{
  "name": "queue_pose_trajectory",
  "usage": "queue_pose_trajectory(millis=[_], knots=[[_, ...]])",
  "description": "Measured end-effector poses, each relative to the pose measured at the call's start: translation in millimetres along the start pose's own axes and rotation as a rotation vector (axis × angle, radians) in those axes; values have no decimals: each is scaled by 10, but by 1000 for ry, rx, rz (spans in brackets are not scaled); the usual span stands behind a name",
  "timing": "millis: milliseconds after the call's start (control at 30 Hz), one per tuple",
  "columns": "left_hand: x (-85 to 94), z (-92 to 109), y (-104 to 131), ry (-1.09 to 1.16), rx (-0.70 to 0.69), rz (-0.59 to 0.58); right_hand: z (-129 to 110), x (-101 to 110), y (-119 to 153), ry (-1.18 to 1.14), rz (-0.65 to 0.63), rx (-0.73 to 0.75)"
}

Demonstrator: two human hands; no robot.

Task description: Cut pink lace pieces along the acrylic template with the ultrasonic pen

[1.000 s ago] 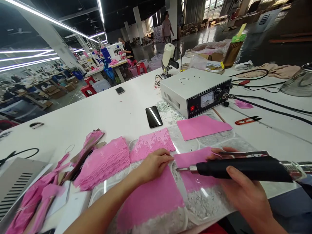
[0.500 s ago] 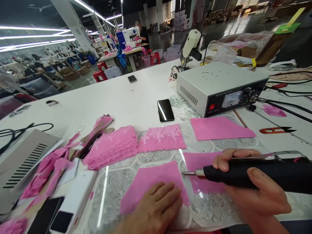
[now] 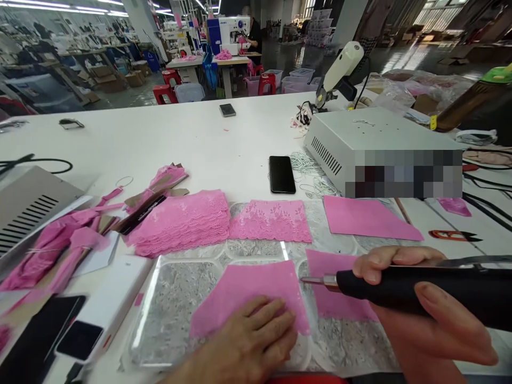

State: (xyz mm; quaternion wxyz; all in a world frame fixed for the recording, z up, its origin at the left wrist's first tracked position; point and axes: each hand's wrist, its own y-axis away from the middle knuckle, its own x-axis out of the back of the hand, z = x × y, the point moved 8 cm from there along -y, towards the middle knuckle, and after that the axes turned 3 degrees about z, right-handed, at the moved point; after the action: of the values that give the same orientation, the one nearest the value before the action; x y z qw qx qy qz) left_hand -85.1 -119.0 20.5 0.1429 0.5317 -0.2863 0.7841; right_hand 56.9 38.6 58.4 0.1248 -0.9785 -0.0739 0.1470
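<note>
My left hand (image 3: 256, 336) lies flat, fingers spread, on a smooth pink fabric piece (image 3: 256, 282) on a clear patterned mat (image 3: 180, 309). My right hand (image 3: 432, 304) is wrapped round a black handheld tool (image 3: 400, 288). Its thin metal tip points left, by the right edge of that piece. Beneath the tip and my right fingers lies another pink piece (image 3: 336, 298), partly hidden. Behind are a lace piece (image 3: 272, 221), a thick stack of pink lace (image 3: 188, 224) and a larger plain pink piece (image 3: 368, 216).
A grey metal box (image 3: 380, 128) stands at the back right, with a black phone (image 3: 282, 174) left of it. Orange snips (image 3: 452, 235) lie at the right. At the left are pink straps (image 3: 64, 245), a white box (image 3: 116, 298) and a vented case (image 3: 36, 208). A person stands far back.
The camera view has tilted and shifted, so the table appears more level. Both hands keep nearly the same places over the pink pieces, with the tool still in my right hand.
</note>
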Motion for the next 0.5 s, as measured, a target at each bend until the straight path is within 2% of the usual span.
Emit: queue_pose_trajectory(millis=[233,500], knots=[[-1,2,-12,-6,-6,20,26,-46,-8,13,-48,3],[22,1,-28,0,-9,49,10,-121,-25,2,-47,1]])
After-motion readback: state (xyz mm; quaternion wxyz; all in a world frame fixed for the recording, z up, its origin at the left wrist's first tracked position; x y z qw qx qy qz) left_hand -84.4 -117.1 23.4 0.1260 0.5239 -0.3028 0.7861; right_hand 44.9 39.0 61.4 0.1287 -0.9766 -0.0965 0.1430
